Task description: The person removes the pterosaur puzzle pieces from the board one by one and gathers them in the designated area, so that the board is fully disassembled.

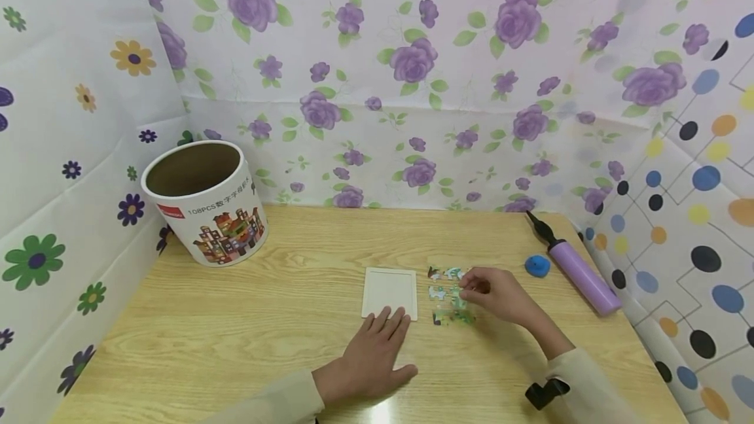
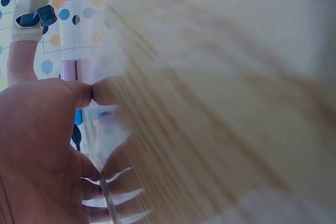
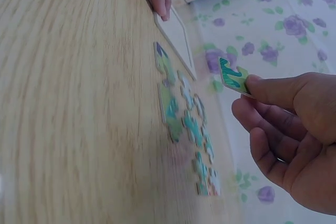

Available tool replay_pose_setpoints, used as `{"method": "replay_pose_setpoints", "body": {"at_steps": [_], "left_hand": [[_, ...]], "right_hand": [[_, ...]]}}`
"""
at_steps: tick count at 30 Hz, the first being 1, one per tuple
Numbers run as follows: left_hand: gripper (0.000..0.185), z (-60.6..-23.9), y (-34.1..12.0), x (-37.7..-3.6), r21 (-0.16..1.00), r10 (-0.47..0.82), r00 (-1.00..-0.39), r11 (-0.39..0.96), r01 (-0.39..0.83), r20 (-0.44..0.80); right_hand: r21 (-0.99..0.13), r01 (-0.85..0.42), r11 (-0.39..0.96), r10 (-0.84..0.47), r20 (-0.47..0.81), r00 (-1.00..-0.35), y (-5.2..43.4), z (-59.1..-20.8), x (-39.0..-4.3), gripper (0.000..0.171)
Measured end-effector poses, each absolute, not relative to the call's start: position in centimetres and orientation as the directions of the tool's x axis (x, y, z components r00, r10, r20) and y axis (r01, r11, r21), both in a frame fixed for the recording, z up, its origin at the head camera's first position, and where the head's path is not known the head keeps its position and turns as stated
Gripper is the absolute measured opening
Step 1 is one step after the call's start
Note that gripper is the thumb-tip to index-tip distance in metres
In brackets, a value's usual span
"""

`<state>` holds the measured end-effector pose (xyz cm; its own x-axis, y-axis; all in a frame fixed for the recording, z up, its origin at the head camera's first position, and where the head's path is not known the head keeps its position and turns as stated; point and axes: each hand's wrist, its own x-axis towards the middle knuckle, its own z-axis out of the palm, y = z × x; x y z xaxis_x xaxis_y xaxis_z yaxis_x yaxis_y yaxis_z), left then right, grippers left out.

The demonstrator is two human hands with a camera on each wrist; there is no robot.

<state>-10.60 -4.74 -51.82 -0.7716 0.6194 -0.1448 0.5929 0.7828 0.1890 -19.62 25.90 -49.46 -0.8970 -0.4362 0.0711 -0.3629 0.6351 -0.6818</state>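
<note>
My left hand [image 1: 376, 353] lies with straight, spread fingers, its fingertips on the near edge of a square white puzzle tray [image 1: 389, 292]. The tray's raised border surrounds a bare recess. To the right, my right hand [image 1: 499, 294] pinches a green jigsaw piece [image 3: 231, 77] between thumb and forefinger, raised above the table in the right wrist view. Several loose jigsaw pieces [image 1: 437, 293] in green, blue and white lie close together beside the tray, partly hidden by the right hand in the head view. The left wrist view shows the left palm [image 2: 37, 140] near the tabletop.
A large white printed bucket [image 1: 230, 214] stands at the back left of the wooden table [image 1: 283, 306]. On the right are a small blue object [image 1: 537, 265] and a purple hand pump [image 1: 584, 278] with a black nozzle. Patterned cloth [image 1: 365, 51] hangs behind and at both sides.
</note>
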Motion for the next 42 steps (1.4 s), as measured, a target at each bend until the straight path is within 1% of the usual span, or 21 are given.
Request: {"method": "replay_pose_setpoints", "body": {"at_steps": [6,13,18,26,30,42], "left_hand": [[0.084,-52.2,-4.8,-10.7,0.196,0.629,-0.764,0.775,0.601,-0.144],[0.084,-52.7,-4.8,-10.9,0.183,0.634,-0.764,0.771,0.610,-0.121],[0.084,-52.6,-4.8,-10.9,0.190,0.630,-0.766,0.774,0.604,-0.132],[0.083,-52.5,-4.9,-10.9,0.177,0.637,-0.763,0.768,0.615,-0.112],[0.083,-52.7,-4.9,-10.9,0.168,0.643,-0.759,0.763,0.625,-0.100],[0.083,-52.2,-4.9,-10.8,0.182,0.628,-0.766,0.776,0.604,-0.137]], "right_hand": [[-0.676,-0.329,0.660,-0.397,0.058,-0.916,27.8,-49.7,-19.1,0.010],[-0.649,-0.364,0.668,-0.407,0.091,-0.909,30.1,-50.6,-18.8,0.014],[-0.651,-0.331,0.683,-0.389,0.060,-0.919,31.0,-51.4,-18.7,0.015],[-0.658,-0.247,0.711,-0.325,0.004,-0.946,31.4,-53.0,-18.6,0.011],[-0.667,-0.228,0.710,-0.318,-0.014,-0.948,31.5,-53.5,-18.6,0.010],[-0.641,-0.259,0.723,-0.338,-0.001,-0.941,31.4,-54.2,-18.8,0.011]]}}
